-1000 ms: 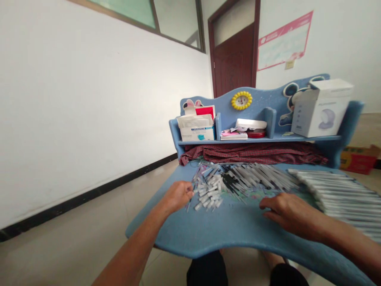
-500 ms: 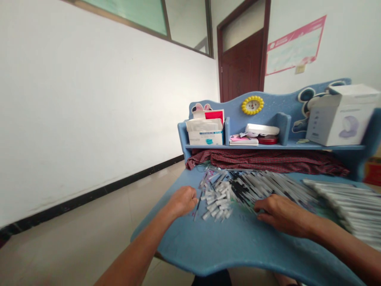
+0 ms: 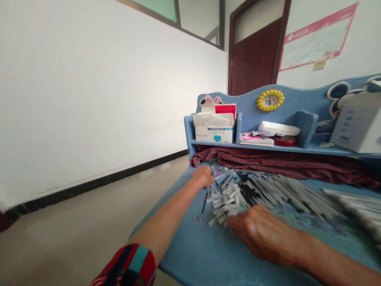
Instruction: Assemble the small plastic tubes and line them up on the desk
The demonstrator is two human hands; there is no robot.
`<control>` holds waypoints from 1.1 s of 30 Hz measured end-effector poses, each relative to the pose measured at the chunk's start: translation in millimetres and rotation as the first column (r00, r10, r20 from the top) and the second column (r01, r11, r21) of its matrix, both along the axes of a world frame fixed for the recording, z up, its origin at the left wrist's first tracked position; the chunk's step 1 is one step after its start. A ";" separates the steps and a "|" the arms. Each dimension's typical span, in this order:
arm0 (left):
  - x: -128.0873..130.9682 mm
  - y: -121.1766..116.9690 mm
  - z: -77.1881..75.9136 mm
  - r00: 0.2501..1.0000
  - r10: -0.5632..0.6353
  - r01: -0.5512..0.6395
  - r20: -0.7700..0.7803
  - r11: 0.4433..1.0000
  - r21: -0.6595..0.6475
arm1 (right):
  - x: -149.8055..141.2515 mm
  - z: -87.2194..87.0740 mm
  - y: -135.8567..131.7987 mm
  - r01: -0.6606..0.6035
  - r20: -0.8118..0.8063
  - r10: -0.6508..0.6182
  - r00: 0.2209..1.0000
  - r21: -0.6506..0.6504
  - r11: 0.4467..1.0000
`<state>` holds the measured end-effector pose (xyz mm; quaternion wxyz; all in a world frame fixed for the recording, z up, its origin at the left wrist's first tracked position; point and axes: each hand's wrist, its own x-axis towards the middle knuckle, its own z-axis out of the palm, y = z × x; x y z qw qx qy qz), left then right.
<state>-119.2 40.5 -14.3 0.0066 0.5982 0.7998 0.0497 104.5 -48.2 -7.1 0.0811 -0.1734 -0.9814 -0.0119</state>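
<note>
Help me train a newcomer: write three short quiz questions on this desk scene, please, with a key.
1. Multiple choice: what is nearest the fingertips of the right hand?
A) The short white pieces
B) The yellow clock
C) The white box at the right end of the shelf
2. True or false: the left hand is closer to the plaid cloth than the right hand is.
3. Fill in the colour: the wooden door is dark ____.

Key: 1 A; 2 true; 3 red.

sleeve [image 3: 131,264] | red, teal, dark navy stripes | hands bare
</note>
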 end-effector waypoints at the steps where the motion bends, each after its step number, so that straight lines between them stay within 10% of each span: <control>1: -0.7 3.2 -2.7 1.000 0.007 -0.007 0.005 1.000 0.002 | -10.5 -1.2 -4.0 -0.077 0.026 0.076 0.997 0.041 0.996; 6: -4.7 9.8 -12.3 0.999 0.009 -0.010 0.047 1.000 0.005 | -67.7 -5.5 -21.1 -0.255 0.119 0.235 0.965 0.204 0.945; 12: -6.7 12.2 -16.0 0.994 0.024 -0.024 0.111 1.000 0.001 | -110.9 8.1 -27.9 -0.278 0.372 0.227 0.900 0.087 0.957; 24: -15.0 8.1 -13.5 0.953 0.026 -0.003 0.301 0.997 -0.078 | -118.1 25.1 -27.6 -0.409 0.567 0.280 0.775 0.112 0.906; 33: -13.0 -9.1 -7.9 0.768 0.120 -0.121 0.629 0.992 -0.042 | -107.9 19.1 -7.0 -0.619 0.436 0.479 0.761 0.270 0.738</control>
